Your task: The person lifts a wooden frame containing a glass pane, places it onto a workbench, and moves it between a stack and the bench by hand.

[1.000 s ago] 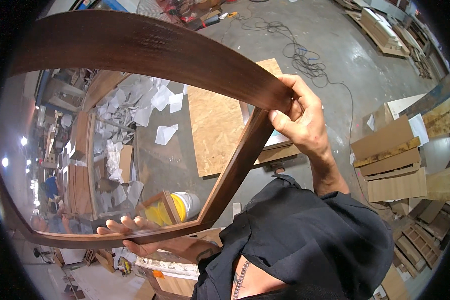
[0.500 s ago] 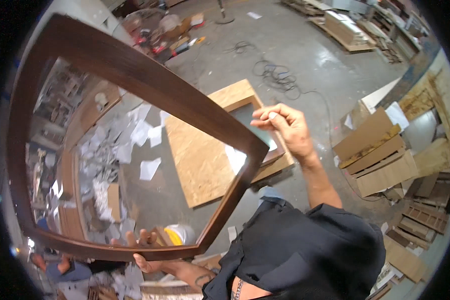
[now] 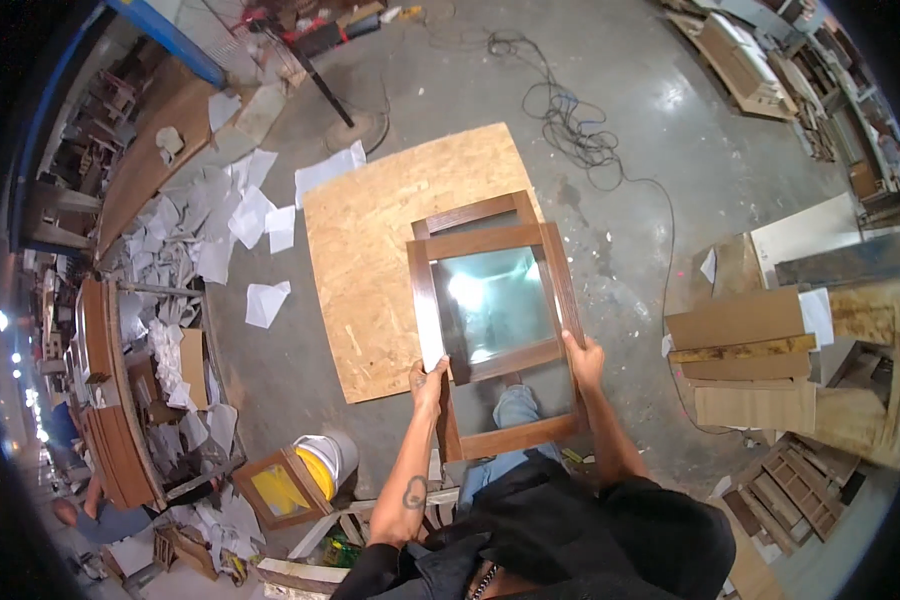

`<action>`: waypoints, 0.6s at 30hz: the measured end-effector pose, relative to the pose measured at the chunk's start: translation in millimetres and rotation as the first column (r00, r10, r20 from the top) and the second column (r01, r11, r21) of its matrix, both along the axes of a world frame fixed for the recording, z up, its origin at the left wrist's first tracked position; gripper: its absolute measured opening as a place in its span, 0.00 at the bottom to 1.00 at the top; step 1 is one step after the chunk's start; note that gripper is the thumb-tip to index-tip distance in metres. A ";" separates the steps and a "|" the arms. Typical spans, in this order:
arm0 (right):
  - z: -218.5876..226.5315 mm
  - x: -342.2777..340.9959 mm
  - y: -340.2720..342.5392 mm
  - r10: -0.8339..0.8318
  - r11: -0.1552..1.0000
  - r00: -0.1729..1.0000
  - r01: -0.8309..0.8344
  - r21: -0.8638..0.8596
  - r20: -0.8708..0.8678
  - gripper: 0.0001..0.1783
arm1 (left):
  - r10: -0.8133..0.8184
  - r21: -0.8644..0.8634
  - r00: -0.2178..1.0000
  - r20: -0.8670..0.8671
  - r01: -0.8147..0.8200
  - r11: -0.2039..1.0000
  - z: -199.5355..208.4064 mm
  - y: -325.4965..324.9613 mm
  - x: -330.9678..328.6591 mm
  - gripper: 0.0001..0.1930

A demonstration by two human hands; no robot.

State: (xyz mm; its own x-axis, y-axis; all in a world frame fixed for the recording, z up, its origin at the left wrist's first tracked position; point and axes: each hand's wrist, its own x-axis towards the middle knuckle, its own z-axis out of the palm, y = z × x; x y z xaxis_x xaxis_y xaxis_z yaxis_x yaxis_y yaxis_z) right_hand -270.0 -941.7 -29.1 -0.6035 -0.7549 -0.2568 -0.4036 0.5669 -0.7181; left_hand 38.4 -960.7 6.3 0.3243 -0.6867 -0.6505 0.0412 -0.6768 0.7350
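A dark brown wooden frame [image 3: 518, 437], with a pane across its opening, hangs in front of me between both hands. My left hand [image 3: 428, 385] is closed round its left side, and my right hand [image 3: 584, 360] grips the right side. Under and beyond it, a second brown frame [image 3: 473, 213] lies on a large plywood sheet [image 3: 365, 270]; the held frame overlaps much of it. Bright reflections show in the glass, and I cannot tell which pane they belong to. My jeans and a foot show through the near part of the held frame.
A white bucket [image 3: 340, 455] with yellow inside stands at lower left, a small wooden frame [image 3: 282, 488] leaning on it. Loose papers [image 3: 185, 240] litter the left. A black cable [image 3: 580, 140] coils on the floor beyond. Cardboard and wood pieces [image 3: 740, 335] stack at the right.
The held frame has come down from the upper left to the middle, over the plywood. My right hand, then off it, now grips its right side; my left hand is on its left side.
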 end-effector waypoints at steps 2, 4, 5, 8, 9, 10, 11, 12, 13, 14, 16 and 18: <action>-42.2 -7.8 -15.2 -0.014 0.995 1.000 0.014 0.099 0.002 0.34 | -0.019 0.022 0.997 0.069 0.018 1.000 -32.3 -21.8 -10.8 0.14; -58.1 1.2 -26.7 -0.003 0.975 1.000 0.006 0.221 -0.018 0.37 | -0.050 0.068 0.988 0.147 0.041 0.997 -62.4 -28.0 -3.1 0.14; -57.9 5.1 -42.5 0.015 0.970 1.000 -0.013 0.243 -0.005 0.37 | -0.036 -0.010 0.987 0.154 0.038 0.999 -83.7 -33.0 3.9 0.14; -76.2 -2.9 -86.9 0.033 0.977 0.997 -0.016 0.214 -0.076 0.37 | -0.036 -0.052 0.983 0.183 0.046 0.998 -116.1 -63.9 -6.8 0.14; -76.7 -0.7 -102.0 0.031 0.972 0.997 -0.013 0.236 -0.070 0.37 | -0.030 -0.107 0.988 0.150 0.047 0.993 -125.1 -67.3 -5.3 0.15; -72.4 2.7 -118.4 0.063 0.969 0.996 -0.046 0.244 -0.064 0.34 | -0.034 -0.087 0.987 0.157 0.049 0.995 -131.9 -72.2 -3.0 0.15; -71.0 2.4 -127.3 0.094 0.965 0.994 -0.076 0.250 -0.063 0.31 | -0.063 -0.111 0.984 0.164 0.082 0.990 -131.8 -77.9 -4.0 0.17; -80.2 -0.3 -129.6 0.093 0.961 0.994 -0.074 0.265 -0.060 0.31 | -0.089 -0.138 0.981 0.171 0.114 0.984 -130.9 -83.0 -5.3 0.18; -91.6 -4.2 -129.6 0.136 0.984 0.973 -0.111 0.138 -0.187 0.27 | -0.267 0.085 0.885 0.380 0.254 0.963 -129.0 -86.5 -7.7 0.27; -99.3 -7.4 -129.2 0.161 0.986 0.936 -0.166 0.011 -0.313 0.24 | -0.269 0.095 0.885 0.379 0.252 0.963 -136.1 -84.9 -10.2 0.27; -112.9 -10.0 -123.2 0.212 0.977 0.938 -0.199 0.077 -0.274 0.21 | -0.258 0.213 0.934 0.246 0.208 0.955 -153.3 -77.5 -14.9 0.37; -121.0 -15.5 -114.6 0.271 0.962 0.935 -0.253 0.103 -0.230 0.22 | -0.250 0.238 0.954 0.167 0.207 0.949 -145.1 -81.4 -27.3 0.44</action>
State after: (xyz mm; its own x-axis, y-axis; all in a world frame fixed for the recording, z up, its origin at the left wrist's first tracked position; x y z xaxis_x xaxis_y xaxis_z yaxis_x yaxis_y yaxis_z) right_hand -285.5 -1056.3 -150.1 -0.4372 -0.8797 -0.1871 -0.6998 0.4634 -0.5437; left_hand 11.1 -1042.1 -138.7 0.3089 -0.6079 -0.7314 -0.2615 -0.7937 0.5492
